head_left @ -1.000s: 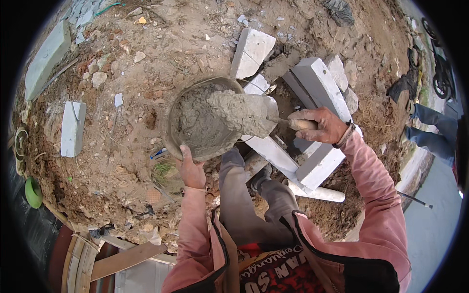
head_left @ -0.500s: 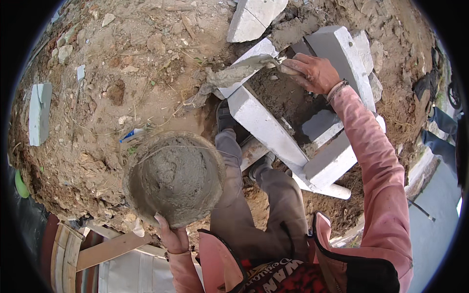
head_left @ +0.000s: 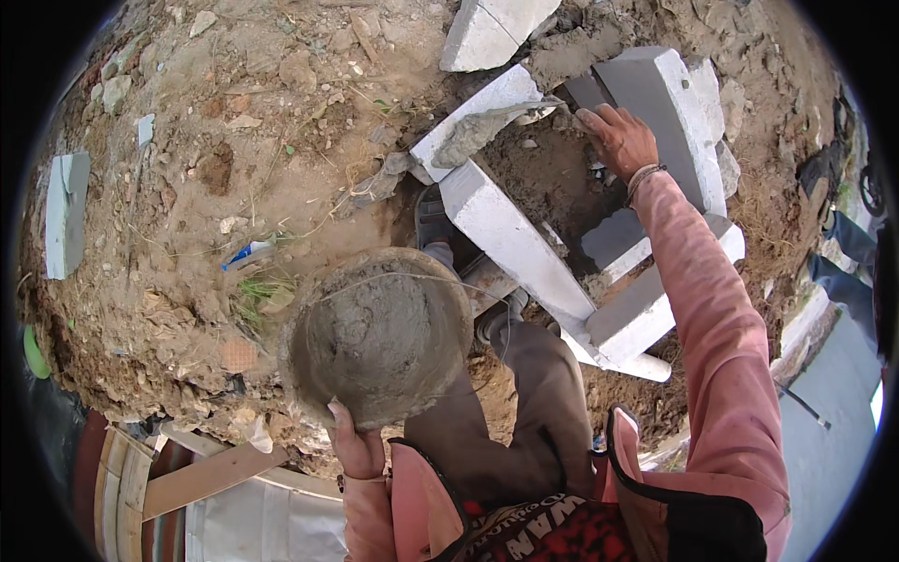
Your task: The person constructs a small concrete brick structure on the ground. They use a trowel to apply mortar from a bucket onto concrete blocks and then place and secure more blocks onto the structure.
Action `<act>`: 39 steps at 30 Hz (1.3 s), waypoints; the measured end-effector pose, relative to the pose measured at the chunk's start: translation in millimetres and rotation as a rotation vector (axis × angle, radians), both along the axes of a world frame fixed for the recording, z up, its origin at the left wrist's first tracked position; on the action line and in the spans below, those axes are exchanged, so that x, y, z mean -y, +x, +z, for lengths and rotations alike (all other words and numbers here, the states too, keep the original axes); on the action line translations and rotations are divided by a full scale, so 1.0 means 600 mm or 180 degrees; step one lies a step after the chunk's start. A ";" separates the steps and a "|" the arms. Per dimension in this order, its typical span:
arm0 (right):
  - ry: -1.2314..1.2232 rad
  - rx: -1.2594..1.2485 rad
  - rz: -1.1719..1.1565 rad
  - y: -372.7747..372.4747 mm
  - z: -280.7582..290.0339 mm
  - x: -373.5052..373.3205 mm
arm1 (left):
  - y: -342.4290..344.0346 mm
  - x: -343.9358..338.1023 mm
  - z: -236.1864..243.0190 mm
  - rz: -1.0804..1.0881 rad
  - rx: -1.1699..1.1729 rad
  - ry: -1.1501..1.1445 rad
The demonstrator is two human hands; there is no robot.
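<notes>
My left hand (head_left: pixel 358 442) grips the rim of a round bucket (head_left: pixel 453 370) holding wet grey mortar (head_left: pixel 367 328), low over my legs. Up and to the right, my right hand (head_left: pixel 613 140) is closed on a trowel's handle, mostly hidden by my fingers. The trowel blade (head_left: pixel 538 112) and a lump of mortar (head_left: pixel 473 136) lie at the short white block (head_left: pixel 496 87). Other white blocks, a long one (head_left: pixel 513 255), an upright-edged one (head_left: pixel 679 131) and a lower one (head_left: pixel 637 318), frame a muddy pit (head_left: pixel 524 173) with dark water at its right.
Rubble and dirt (head_left: pixel 225 178) surround me, with loose blocks (head_left: pixel 67 215) at left and top (head_left: pixel 482 33). A white pipe (head_left: pixel 646 368) lies below the blocks. Wooden boards (head_left: pixel 192 482) are at lower left. Another person's jeans legs (head_left: pixel 843 286) show at the far right.
My right hand has carried the mortar-loaded trowel from the bucket up to the blocks. My left hand has moved the bucket down, first leftward, then slightly back right. The view has shifted.
</notes>
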State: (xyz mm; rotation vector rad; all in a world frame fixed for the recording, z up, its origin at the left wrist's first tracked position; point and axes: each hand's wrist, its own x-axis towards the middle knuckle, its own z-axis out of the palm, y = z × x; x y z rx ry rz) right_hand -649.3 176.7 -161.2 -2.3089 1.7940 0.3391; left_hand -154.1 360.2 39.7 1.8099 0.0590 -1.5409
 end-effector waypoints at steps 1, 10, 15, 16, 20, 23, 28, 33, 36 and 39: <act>-0.0104 0.0041 -0.0023 0.002 0.002 -0.002 | -0.002 0.007 -0.002 -0.0071 0.0056 -0.0053; 0.0064 0.0041 -0.1243 0.018 -0.006 -0.059 | -0.006 0.043 -0.014 -0.0264 0.0005 -0.0144; -0.0074 0.0083 -0.1429 0.009 -0.011 -0.055 | 0.000 0.044 -0.014 -0.0119 -0.0031 -0.0142; -0.0039 0.0025 -0.1467 0.001 -0.013 -0.049 | -0.001 0.048 -0.016 -0.0112 0.0002 -0.0145; -0.0178 0.0063 -0.1337 -0.009 0.003 -0.071 | -0.001 0.040 -0.008 -0.0198 -0.0034 -0.0124; -0.0095 -0.0036 -0.1510 -0.011 0.001 -0.053 | -0.010 0.051 -0.013 -0.0177 0.0018 -0.0123; -0.0039 0.0221 -0.1853 -0.008 0.000 -0.062 | -0.016 0.046 -0.011 -0.0147 0.0084 -0.0065; -0.0442 0.0311 -0.1059 0.014 0.012 -0.043 | -0.013 0.040 -0.013 -0.0225 -0.0012 -0.0104; -0.0271 0.0211 -0.0637 0.008 -0.011 -0.030 | -0.018 0.043 -0.015 -0.0247 -0.0047 -0.0124; -0.0002 0.0276 -0.0407 0.021 -0.031 -0.032 | -0.016 0.040 -0.014 -0.0256 -0.0006 -0.0133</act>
